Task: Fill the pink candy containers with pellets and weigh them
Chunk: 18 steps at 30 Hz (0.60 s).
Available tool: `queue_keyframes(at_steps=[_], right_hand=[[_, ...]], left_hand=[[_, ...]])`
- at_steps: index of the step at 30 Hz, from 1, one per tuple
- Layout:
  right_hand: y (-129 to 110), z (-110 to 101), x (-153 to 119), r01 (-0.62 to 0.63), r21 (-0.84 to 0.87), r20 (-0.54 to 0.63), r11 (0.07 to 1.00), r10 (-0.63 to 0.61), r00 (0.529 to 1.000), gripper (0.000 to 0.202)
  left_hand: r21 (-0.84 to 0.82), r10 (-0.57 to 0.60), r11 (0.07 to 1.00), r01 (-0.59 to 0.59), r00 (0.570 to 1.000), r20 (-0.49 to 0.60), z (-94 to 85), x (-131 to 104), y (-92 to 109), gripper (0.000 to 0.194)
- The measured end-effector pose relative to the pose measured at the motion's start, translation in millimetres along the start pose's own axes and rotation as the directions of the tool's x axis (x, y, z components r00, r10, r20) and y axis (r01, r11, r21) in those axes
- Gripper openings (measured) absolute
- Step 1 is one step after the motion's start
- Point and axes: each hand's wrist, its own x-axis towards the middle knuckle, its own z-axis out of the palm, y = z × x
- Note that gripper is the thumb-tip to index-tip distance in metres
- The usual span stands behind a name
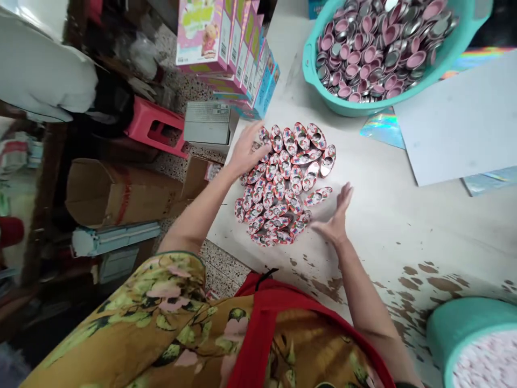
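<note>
A cluster of small oval printed tins (278,183), red and white with cartoon pictures, stands close together on the white table (388,226). Several have a dark round spot in the top. Along the cluster's far left edge lies my left hand (248,151), its fingers stretched out and touching the outer tins. My right hand (335,221) is at the right side, thumb and fingers spread, with nothing in it. The thumb comes close to the tins at the lower right; whether it touches them I cannot tell.
At the back right a teal basin (347,110) holds many small metal caps with pink insides. Pink boxes (202,37) stand at the back left edge. White sheets (464,118) lie on the right. A teal tub (448,328) with small pale pieces sits at lower right.
</note>
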Motion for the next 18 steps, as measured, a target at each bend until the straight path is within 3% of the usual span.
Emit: queue_keyframes(at_steps=[2, 4, 6, 7, 8, 10, 15, 16, 18], right_hand=[[-13.2, 11.3, -44.2, -0.055, -0.033, 0.086, 0.998, 0.057, 0.995, 0.169], [-27.7, 35.4, -78.9, -0.085, -0.088, 0.161, 0.992, 0.098, 0.982, 0.172], [-38.9, 66.5, -96.3, -0.102, -0.124, 0.149, 0.987, 0.12, 0.981, 0.174], [-42.4, 81.7, -98.4, -0.108, -0.132, 0.122, 0.985, 0.124, 0.985, 0.175], [-44.5, 95.5, -97.0, -0.111, -0.133, 0.091, 0.985, 0.124, 0.988, 0.175], [-46.2, 117.4, -87.6, -0.107, -0.13, 0.053, 0.986, 0.115, 0.992, 0.175], [-57.1, 143.2, -65.7, -0.077, -0.155, 0.055, 0.985, 0.086, 0.995, 0.173], [-61.6, 141.8, -67.0, -0.056, -0.169, 0.072, 0.984, 0.069, 0.995, 0.171], [-71.4, 128.1, -79.5, -0.007, -0.207, 0.109, 0.978, 0.031, 0.994, 0.165]], left_hand=[[-0.049, -0.114, 0.993, 0.108, 0.981, -0.156, -5.6, -106.0, -0.2, 0.106], [-0.151, -0.318, 0.946, 0.288, 0.916, -0.244, 13.6, -201.3, 1.9, 0.117], [-0.305, -0.503, 0.854, 0.422, 0.821, -0.27, 46.9, -261.4, 6.6, 0.12], [-0.378, -0.553, 0.818, 0.434, 0.775, -0.305, 63.4, -275.4, 9.5, 0.121], [-0.431, -0.586, 0.794, 0.429, 0.73, -0.351, 77.1, -280.0, 12.2, 0.118], [-0.501, -0.603, 0.775, 0.385, 0.686, -0.406, 92.0, -269.4, 14.6, 0.108], [-0.627, -0.606, 0.728, 0.276, 0.687, -0.401, 77.7, -234.4, 0.6, 0.094], [-0.64, -0.614, 0.72, 0.267, 0.676, -0.408, 73.7, -234.6, -0.9, 0.096], [-0.614, -0.589, 0.741, 0.273, 0.702, -0.399, 67.5, -239.6, 1.6, 0.096]])
